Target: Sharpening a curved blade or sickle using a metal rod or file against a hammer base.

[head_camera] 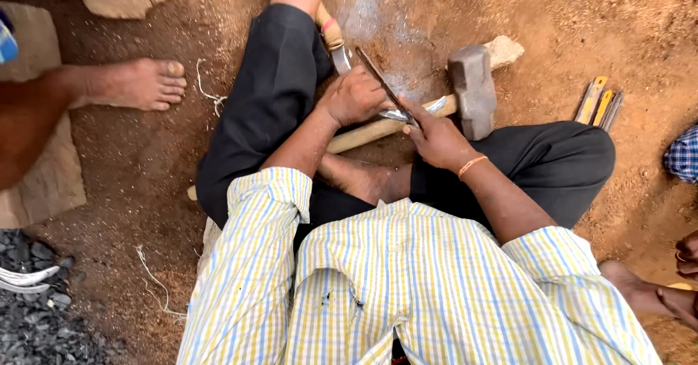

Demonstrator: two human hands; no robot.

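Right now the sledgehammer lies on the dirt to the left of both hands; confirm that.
Not quite: the head view shows the sledgehammer lying on the dirt to the right of both hands, its handle running under the left hand and right hand.

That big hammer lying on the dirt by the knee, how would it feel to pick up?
The hammer would probably feel head-heavy: its blocky grey metal head is thick against the slim wooden handle. It looks rigid, not fragile. Its flat-sided head rests on loose dirt, so it seems unlikely to roll. The smooth, pale handle might be a little slippery.
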